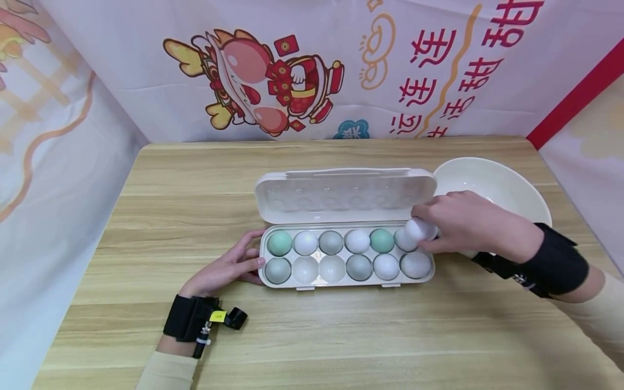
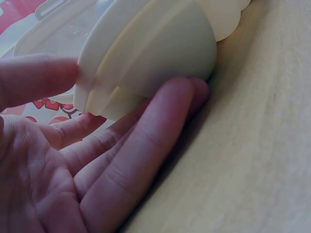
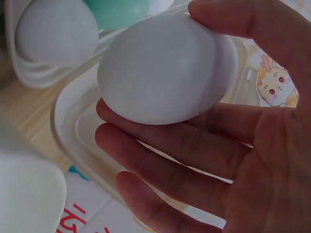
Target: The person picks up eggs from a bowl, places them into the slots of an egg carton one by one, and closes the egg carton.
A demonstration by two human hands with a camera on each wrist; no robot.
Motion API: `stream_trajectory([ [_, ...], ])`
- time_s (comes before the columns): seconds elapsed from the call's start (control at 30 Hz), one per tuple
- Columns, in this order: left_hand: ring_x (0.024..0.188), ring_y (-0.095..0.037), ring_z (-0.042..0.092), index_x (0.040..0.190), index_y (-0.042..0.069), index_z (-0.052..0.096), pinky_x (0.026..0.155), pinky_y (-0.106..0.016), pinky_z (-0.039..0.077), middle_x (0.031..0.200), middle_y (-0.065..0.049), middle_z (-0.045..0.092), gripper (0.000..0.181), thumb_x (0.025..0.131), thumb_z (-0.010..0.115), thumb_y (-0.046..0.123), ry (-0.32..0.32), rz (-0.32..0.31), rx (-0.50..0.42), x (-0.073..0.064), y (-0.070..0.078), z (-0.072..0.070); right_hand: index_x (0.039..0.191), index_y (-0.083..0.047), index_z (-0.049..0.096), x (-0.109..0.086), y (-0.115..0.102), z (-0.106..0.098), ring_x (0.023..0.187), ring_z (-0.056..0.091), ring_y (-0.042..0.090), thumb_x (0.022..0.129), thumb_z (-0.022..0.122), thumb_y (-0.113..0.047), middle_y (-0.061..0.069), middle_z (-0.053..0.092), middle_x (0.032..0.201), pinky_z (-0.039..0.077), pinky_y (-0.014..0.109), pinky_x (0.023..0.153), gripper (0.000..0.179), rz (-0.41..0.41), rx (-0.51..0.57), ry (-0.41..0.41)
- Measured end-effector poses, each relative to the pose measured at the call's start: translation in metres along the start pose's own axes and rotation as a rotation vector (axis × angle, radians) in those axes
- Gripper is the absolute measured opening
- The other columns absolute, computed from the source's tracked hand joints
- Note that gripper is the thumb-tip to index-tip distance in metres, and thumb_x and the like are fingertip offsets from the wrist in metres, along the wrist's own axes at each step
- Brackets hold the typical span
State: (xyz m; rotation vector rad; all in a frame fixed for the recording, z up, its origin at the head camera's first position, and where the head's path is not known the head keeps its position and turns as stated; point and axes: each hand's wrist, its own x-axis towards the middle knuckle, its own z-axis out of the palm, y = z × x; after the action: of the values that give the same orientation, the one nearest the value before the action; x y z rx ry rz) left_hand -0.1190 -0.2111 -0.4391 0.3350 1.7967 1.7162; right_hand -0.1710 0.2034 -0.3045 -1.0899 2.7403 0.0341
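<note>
Surface: wood-grain, wide strip left of the left grip to a slanting edge; more room on the near side. Left grip: thumb and fingers pinching the carton's left end. Egg carton: white, between the grips; ten eggs seated, second and third near-row cups open; lid raised along the far edge. Right grip: pinching a white egg over the carton's right end. Bowl: white, beyond and right of the right grip, near the surface's right edge.
</note>
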Motion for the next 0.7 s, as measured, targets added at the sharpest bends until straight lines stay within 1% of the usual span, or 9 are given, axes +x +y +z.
stream_trajectory([
  [0.17,0.099,-0.036,0.059,0.142,0.018,0.015,0.079,-0.047,0.055,0.127,-0.036,0.042,0.055,0.097,0.046,0.015,-0.003,0.001,-0.002,0.000,0.000,0.000,0.086,-0.014,0.059,0.007,-0.007,0.005,0.055,0.046,0.010,0.071,0.071,-0.033,-0.002,0.055,0.066,0.043,0.030,0.050,0.027,-0.037,0.039,0.007],
  [0.37,0.098,-0.037,0.059,0.142,0.018,0.015,0.079,-0.047,0.055,0.127,-0.036,0.042,0.055,0.097,0.046,0.016,0.001,-0.002,-0.010,0.001,0.000,0.000,0.093,-0.010,0.061,0.014,-0.013,0.009,0.054,0.047,0.009,0.072,0.072,-0.029,0.001,0.058,0.072,0.043,0.025,0.049,0.031,-0.053,0.110,-0.026],
  [0.47,0.098,-0.037,0.060,0.142,0.018,0.015,0.079,-0.046,0.055,0.127,-0.036,0.042,0.055,0.097,0.046,0.016,0.003,-0.004,-0.010,0.001,0.000,-0.001,0.096,-0.008,0.061,0.018,-0.016,0.011,0.054,0.047,0.008,0.073,0.073,-0.029,0.001,0.059,0.073,0.043,0.024,0.049,0.033,-0.078,0.136,-0.030],
  [0.57,0.098,-0.036,0.060,0.142,0.018,0.015,0.079,-0.046,0.055,0.127,-0.036,0.042,0.055,0.097,0.046,0.016,0.004,-0.008,-0.009,0.001,0.000,-0.001,0.096,-0.008,0.061,0.021,-0.019,0.013,0.054,0.046,0.007,0.073,0.073,-0.028,0.000,0.058,0.071,0.042,0.023,0.049,0.033,-0.112,0.151,-0.023],
  [0.7,0.098,-0.036,0.060,0.142,0.019,0.016,0.079,-0.046,0.055,0.128,-0.034,0.042,0.055,0.097,0.047,0.016,0.002,-0.008,-0.010,0.002,-0.001,-0.001,0.094,-0.008,0.061,0.026,-0.022,0.016,0.056,0.046,0.006,0.072,0.073,-0.027,-0.003,0.056,0.070,0.043,0.022,0.052,0.031,-0.165,0.153,0.011],
])
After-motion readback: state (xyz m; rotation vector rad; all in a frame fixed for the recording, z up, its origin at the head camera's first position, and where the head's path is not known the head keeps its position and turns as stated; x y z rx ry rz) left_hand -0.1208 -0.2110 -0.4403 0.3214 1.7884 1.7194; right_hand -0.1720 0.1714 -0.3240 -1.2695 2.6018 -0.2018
